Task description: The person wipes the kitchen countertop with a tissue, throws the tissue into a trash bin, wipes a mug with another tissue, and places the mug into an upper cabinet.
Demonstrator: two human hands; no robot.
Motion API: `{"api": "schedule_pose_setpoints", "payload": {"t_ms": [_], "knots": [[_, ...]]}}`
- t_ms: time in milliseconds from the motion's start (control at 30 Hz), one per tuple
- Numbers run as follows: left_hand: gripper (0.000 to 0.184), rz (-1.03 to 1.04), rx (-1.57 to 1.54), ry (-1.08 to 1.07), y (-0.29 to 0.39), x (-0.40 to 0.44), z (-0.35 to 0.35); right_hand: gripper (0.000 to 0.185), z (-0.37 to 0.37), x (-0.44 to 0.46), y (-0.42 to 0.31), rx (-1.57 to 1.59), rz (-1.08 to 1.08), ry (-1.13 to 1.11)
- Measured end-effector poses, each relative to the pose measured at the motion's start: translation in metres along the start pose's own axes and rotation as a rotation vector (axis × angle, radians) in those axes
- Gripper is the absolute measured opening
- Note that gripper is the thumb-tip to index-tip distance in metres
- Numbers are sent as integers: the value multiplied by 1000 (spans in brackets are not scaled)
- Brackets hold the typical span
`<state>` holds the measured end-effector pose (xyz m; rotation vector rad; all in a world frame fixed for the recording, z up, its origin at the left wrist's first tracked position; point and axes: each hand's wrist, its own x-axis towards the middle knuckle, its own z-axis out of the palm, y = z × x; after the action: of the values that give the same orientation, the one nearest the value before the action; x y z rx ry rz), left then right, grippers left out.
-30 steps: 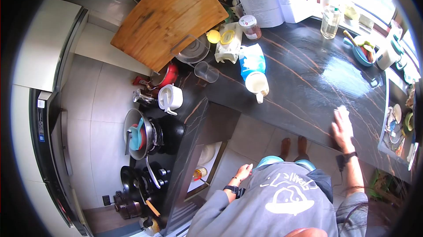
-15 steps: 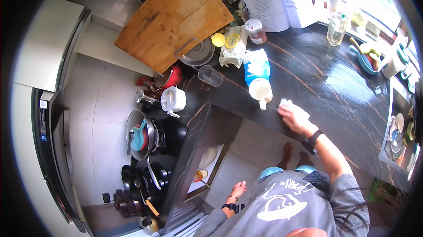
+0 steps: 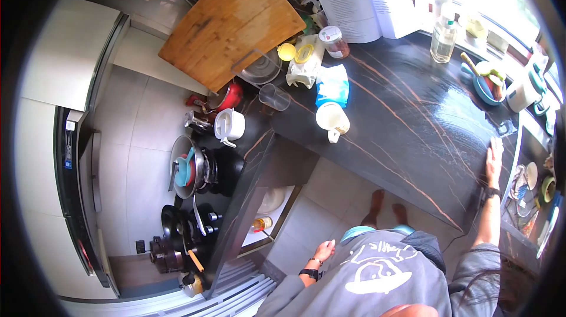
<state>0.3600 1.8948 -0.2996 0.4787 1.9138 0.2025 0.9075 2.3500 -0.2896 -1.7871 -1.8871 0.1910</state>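
My right hand (image 3: 494, 164) lies flat against the dark marbled countertop (image 3: 401, 134) at its right end, beside the sink edge. Its fingers are stretched along the surface, pressing a crumpled white wipe that is mostly hidden beneath them. A dark band circles that wrist. My left hand (image 3: 324, 250) hangs in the air in front of my body, below the counter, fingers loosely curled with nothing visible in them. Nearest the counter's front edge stands a white mug (image 3: 331, 119), touching a blue and white packet (image 3: 333, 84).
A sink (image 3: 525, 193) holding dishes borders the counter on the right. A blue bowl (image 3: 488, 90) and a clear bottle (image 3: 443, 40) stand by the window. Toward the back are an open book (image 3: 348, 7), a jar (image 3: 335, 43) and a wooden cutting board (image 3: 236, 22). Pans (image 3: 187, 178) stand left.
My right hand has swept right across the counter, from beside the mug to the sink edge. The view has shifted slightly. My left hand stays low near my body.
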Motion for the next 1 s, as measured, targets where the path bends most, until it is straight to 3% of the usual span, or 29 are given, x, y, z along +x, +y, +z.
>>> {"api": "schedule_pose_setpoints", "payload": {"t_ms": [67,133,200,233,367,433,533,667,833,1000], "knots": [[51,20,-30,-21,-3,6,6,43,-14,-28,17,-32,-30,51],[51,29,-50,-14,-2,6,11,45,-35,-62,-22,48,-5,-34],[51,37,-67,-7,5,4,11,50,-60,-89,-89,71,-155,-179],[51,30,-35,-26,14,-1,10,51,-69,-104,-125,84,-110,-275],[52,36,115,-37,22,5,6,50,-56,-113,-205,292,-387,-627],[51,41,49,-42,16,15,3,46,-37,-98,-248,360,-530,-769],[50,36,-66,-21,12,20,-3,46,19,-83,-299,455,-872,-761],[48,25,-120,-4,0,20,-17,45,82,-75,-379,533,-1088,-810],[48,-80,-196,12,-22,19,-32,40,139,-61,-427,585,-1005,-714],[49,-111,-226,45,-39,17,-42,32,130,-11,-407,505,-1023,-601]]}}
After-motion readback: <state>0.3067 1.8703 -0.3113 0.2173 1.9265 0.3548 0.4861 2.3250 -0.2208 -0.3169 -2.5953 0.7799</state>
